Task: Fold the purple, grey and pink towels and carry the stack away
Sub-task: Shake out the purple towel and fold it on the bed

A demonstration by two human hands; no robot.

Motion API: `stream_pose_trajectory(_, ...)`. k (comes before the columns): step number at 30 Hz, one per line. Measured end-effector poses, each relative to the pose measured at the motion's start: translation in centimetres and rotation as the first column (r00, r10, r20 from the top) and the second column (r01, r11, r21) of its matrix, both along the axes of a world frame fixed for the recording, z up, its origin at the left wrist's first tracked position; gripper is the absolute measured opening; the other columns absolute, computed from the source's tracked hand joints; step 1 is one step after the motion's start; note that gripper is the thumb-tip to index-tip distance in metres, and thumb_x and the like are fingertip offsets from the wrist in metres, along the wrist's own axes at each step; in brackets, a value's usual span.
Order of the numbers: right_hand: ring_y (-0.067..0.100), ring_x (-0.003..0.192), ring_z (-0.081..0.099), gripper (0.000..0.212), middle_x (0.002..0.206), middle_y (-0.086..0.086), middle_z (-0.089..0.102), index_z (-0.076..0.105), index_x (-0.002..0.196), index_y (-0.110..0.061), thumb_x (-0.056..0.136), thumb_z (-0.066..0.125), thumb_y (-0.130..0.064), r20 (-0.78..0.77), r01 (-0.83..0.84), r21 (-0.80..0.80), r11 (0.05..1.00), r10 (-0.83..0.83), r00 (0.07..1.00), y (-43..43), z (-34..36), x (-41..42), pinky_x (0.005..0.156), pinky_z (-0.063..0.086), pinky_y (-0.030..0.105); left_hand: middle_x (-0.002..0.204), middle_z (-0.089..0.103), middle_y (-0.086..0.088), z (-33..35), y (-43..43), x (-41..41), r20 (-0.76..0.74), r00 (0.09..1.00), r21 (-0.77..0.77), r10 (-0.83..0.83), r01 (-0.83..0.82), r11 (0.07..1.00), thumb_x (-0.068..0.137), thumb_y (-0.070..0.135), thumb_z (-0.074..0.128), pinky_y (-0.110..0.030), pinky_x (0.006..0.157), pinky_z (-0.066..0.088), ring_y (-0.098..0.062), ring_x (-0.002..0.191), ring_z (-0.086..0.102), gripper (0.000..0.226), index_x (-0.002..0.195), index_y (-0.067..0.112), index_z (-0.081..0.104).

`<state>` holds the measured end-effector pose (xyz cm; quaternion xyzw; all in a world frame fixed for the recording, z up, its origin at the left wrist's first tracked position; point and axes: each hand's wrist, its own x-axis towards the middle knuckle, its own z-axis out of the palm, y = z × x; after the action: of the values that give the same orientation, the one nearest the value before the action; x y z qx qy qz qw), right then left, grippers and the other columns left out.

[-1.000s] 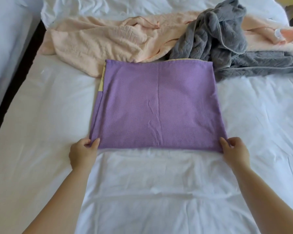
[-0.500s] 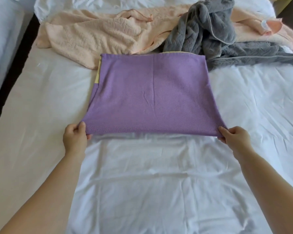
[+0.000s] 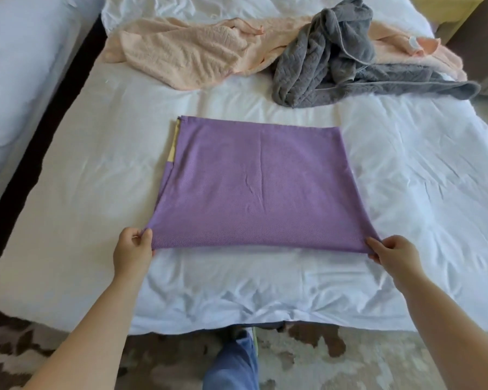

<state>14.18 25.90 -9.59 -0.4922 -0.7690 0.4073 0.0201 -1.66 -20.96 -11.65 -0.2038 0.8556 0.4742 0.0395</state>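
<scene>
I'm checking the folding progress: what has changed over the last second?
The left hand and right hand dragged the purple towel toward the person; its far edge, earlier against the pink towel and grey towel, now lies apart from them on the white sheet. Unchanged: each hand pinches a near corner; the other two towels lie crumpled at the far end.

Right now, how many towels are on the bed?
3. The purple towel lies flat in the middle; the pink towel is crumpled at the far side; the grey towel is heaped partly on it. Another could hide underneath.
</scene>
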Motion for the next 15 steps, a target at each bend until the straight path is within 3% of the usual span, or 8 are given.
stream_pose_trajectory(5,0.02,0.053,0.06,0.035,0.042,-0.003,0.061,0.058,0.069,0.001,0.083,0.071,-0.028,-0.003,-0.029,0.012,1.0,0.029,1.0,-1.8,-0.2,7.7,0.049,0.04,0.029,0.079,0.059,-0.006,-1.2,-2.8,8.2,0.053,0.999,-0.015,-0.011,0.012,1.0,0.096,0.028,0.051,-0.025,0.054,0.042,-0.025,0.064,0.066,0.019,0.088,0.012,0.047)
stream_pose_trajectory(9,0.023,0.056,0.061,0.033,0.047,-0.002,0.062,0.053,0.069,-0.003,0.083,0.07,-0.028,0.049,-0.078,0.064,0.995,0.075,0.996,-3.0,-1.2,10.9,0.05,0.041,0.029,0.082,0.058,-0.01,-2.0,-3.3,11.1,0.111,0.992,-0.012,-0.061,0.063,0.998,0.097,0.027,0.049,-0.031,0.063,0.044,-0.031,0.076,0.066,0.021,0.091,0.007,0.046)
stream_pose_trajectory(12,0.032,0.071,0.061,0.031,0.066,0.008,0.064,0.056,0.075,-0.004,0.083,0.069,-0.031,0.117,-0.166,0.132,0.977,0.151,0.982,-3.2,-1.0,10.2,0.057,0.04,0.033,0.089,0.06,-0.013,-1.5,-3.1,10.3,0.19,0.963,-0.15,-0.191,0.221,0.964,0.096,0.035,0.048,-0.035,0.069,0.038,-0.032,0.082,0.057,0.026,0.092,0.009,0.05)
stream_pose_trajectory(15,0.036,0.096,0.057,0.043,0.1,0.014,0.06,0.061,0.101,-0.007,0.081,0.068,-0.043,0.187,-0.224,0.208,0.952,0.186,0.965,-3.0,-0.4,8.3,0.082,0.046,0.04,0.081,0.06,-0.007,-0.3,-2.7,8.2,0.266,0.927,-0.288,-0.263,0.337,0.896,0.093,0.051,0.045,-0.034,0.068,0.038,-0.03,0.082,0.055,0.04,0.075,0.017,0.056)
